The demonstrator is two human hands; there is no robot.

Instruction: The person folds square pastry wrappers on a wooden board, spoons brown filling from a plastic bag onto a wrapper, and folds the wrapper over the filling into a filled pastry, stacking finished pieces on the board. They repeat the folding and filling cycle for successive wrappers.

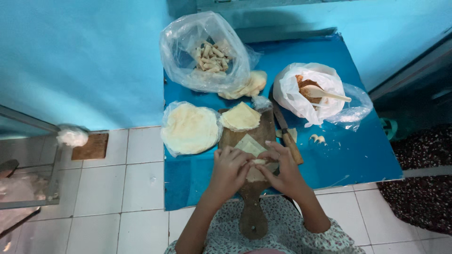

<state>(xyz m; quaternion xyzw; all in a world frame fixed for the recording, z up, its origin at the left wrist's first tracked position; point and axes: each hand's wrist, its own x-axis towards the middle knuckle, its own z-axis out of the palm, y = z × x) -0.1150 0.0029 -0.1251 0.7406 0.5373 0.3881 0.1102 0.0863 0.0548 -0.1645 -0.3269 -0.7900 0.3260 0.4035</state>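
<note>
Both forearms reaching forward from the bottom edge, meeting over a wooden board (252, 207) on a low blue table (358, 155). Left hand (229, 170) curled, fingers bent inward and closed around the near side of a small pale roll (258, 162). Right hand (282, 170) mirrored opposite, fingertips pinched on the roll's other end, thumb tucked beneath. Roll held between the two hands just above the board, with a cut pastry sheet (249, 144) lying flat just beyond the fingers. Further up the board, a folded stack of wrappers (240, 116); to its left, a round stack of wrappers in plastic (189, 128). Knife (287, 136) lying along the board's right edge, close to the right hand. Clear bag of finished rolls (207, 54) at the far left of the table; white bag of filling with a wooden spoon (322, 92) at the far right. Roll mostly covered by fingers, its length and filling impossible to make out; elbows cut off by the frame.
</note>
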